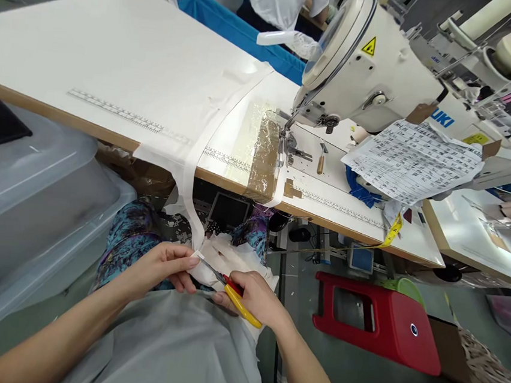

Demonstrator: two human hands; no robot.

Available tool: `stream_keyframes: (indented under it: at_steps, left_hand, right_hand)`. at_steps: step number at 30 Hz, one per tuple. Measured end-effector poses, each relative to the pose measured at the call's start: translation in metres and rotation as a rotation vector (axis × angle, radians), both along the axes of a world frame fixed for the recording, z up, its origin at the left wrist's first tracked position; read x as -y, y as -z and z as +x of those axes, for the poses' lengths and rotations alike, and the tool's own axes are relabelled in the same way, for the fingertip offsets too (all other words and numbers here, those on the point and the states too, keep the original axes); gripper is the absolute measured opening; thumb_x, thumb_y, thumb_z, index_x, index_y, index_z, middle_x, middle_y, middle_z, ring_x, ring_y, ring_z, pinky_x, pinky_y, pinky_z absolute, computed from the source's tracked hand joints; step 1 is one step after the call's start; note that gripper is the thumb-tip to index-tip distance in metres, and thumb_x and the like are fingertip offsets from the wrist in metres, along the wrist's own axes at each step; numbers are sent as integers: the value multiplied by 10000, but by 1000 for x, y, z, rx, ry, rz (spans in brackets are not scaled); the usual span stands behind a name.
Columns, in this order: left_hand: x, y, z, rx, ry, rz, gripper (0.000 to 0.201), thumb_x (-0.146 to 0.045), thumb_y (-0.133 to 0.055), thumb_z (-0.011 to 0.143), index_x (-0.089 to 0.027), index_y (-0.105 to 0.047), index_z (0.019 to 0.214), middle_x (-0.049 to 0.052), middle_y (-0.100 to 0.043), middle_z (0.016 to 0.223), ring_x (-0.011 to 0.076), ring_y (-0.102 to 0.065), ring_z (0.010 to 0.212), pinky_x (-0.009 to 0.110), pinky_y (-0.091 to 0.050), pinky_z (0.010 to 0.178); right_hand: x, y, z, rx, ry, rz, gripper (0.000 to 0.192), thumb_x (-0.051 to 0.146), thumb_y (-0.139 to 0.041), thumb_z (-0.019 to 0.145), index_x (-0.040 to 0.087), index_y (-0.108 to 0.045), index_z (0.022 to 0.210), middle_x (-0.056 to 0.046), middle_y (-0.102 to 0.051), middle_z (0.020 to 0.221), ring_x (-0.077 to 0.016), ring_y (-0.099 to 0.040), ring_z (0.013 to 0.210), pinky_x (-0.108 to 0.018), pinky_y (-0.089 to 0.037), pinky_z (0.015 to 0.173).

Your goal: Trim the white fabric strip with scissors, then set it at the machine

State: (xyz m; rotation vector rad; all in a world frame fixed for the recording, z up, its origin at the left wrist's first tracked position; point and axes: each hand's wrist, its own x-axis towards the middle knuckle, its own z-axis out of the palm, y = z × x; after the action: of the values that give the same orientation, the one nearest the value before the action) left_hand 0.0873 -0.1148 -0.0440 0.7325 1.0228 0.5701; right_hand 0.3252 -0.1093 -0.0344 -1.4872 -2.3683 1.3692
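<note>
My left hand [174,268] pinches the end of a white fabric strip [188,179], which runs up from my lap onto the sewing table [158,80]. In my right hand [257,297] is a pair of scissors [236,303] with yellow and red handles. Their blades point left and reach the strip's end close to my left fingertips. Whether the blades are parted there is too small to tell. Pale fabric [226,255] lies bunched on my lap beneath both hands.
A sewing machine [368,58] stands on the table, a handwritten sheet [414,161] hanging from it. Left of me are translucent plastic bins [33,194]. A red stool [378,324] lies on the floor at right. Behind the table, a person [285,2] sits near a blue cloth bin [235,30].
</note>
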Motion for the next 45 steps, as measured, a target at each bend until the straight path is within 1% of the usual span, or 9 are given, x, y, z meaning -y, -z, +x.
stream_keyframes:
  at_steps: [10, 22, 25, 30, 33, 37, 40, 43, 45]
  left_hand:
    - [0, -1, 0, -2, -1, -25, 473, -604, -763, 653, -157, -611, 653, 73, -712, 582, 181, -674, 565, 221, -491, 529]
    - [1, -2, 2, -18, 42, -23, 443, -587, -724, 711, -160, -611, 677, 74, -715, 595, 197, -689, 587, 238, -497, 554]
    - [3, 0, 8, -37, 43, -27, 467, -608, -722, 696, -171, -561, 667, 74, -713, 607, 205, -697, 605, 242, -504, 566]
    - [2, -6, 26, 3, 168, 38, 564, -734, -575, 743, -211, -480, 934, 28, -698, 691, 246, -721, 666, 287, -529, 571]
    - [-28, -38, 19, -259, 308, 361, 438, -630, -422, 897, -202, -487, 970, 35, -681, 792, 196, -670, 585, 273, -494, 516]
    - [-109, -98, -5, -1141, 186, 930, 321, -351, -545, 921, -97, -548, 1118, 104, -627, 1037, 242, -617, 927, 336, -500, 807]
    - [-173, -119, -10, -1275, 149, 904, 258, -134, -533, 889, 8, -566, 1102, 195, -527, 1228, 366, -465, 1194, 514, -371, 995]
    - [-219, -116, -4, -1293, 93, 817, 220, 22, -515, 804, 53, -588, 1009, 230, -557, 1142, 445, -427, 1217, 601, -288, 1011]
    - [-236, -111, -1, -1241, 29, 821, 231, 18, -516, 798, 55, -581, 1016, 247, -571, 1090, 464, -434, 1200, 620, -272, 997]
  right_hand:
    - [-4, 0, -8, 123, -68, 174, 511, 650, -616, 791, 200, -443, 623, 57, -369, 551, -93, -247, 510, -245, -153, 519]
    - [0, 5, -3, 51, 34, 106, 562, 658, -641, 749, 197, -397, 539, 67, -303, 491, -86, -235, 488, -242, -166, 492]
    - [-2, 4, -4, -34, 90, 44, 515, 627, -636, 764, 194, -433, 573, 62, -353, 515, -90, -282, 509, -230, -206, 493]
    - [-4, 6, -20, -368, 207, -59, 292, 442, -614, 779, 200, -458, 732, 48, -446, 655, -102, -375, 590, -211, -309, 525]
    - [1, 3, -25, -421, 286, 49, 254, 349, -573, 769, 211, -379, 680, 53, -404, 619, -100, -349, 570, -216, -310, 521]
    - [18, -8, -9, -396, 327, 205, 174, 315, -567, 790, 200, -461, 713, 32, -464, 640, -113, -409, 574, -226, -349, 544]
    - [33, -17, 11, -389, 443, 268, 153, 322, -544, 848, 196, -532, 763, -31, -595, 740, -162, -541, 664, -266, -439, 632]
    - [43, -24, 35, -528, 641, 252, 210, 398, -561, 872, 204, -566, 791, -86, -662, 846, -228, -623, 795, -339, -491, 744]
    - [49, -29, 54, -664, 754, 216, 276, 456, -596, 852, 204, -570, 742, -75, -631, 746, -229, -617, 717, -355, -499, 699]
